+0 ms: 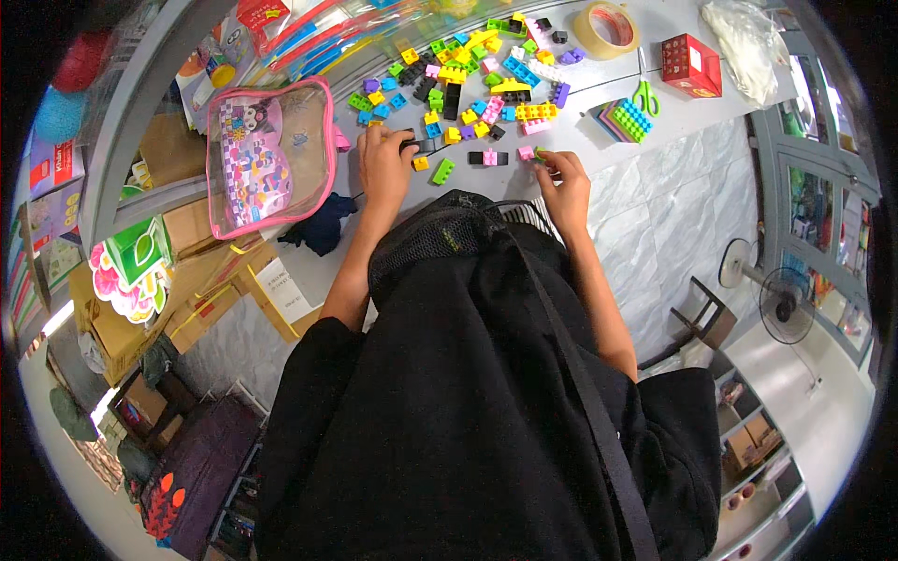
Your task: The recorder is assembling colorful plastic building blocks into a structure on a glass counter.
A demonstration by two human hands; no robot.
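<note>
Many small plastic building bricks (pixel 472 84) in yellow, blue, green, pink, purple and black lie spread over a white table (pixel 673 117). My left hand (pixel 385 164) rests on the table with its fingers closed on a black brick (pixel 418 145). A green brick (pixel 443 171) and a small yellow one lie just right of it. My right hand (pixel 564 178) pinches a small green brick (pixel 541 155) at its fingertips, next to a pink brick (pixel 526 151). A short black and pink assembly (pixel 488 158) lies between my hands.
A clear pink-trimmed zip pouch (pixel 267 159) lies at the left. A stack of coloured baseplates (pixel 625 120), green scissors (pixel 645 95), a tape roll (pixel 606 28), a red box (pixel 692 64) and a plastic bag (pixel 744 42) sit at the right. Cardboard boxes and a standing fan (pixel 781 304) are on the floor.
</note>
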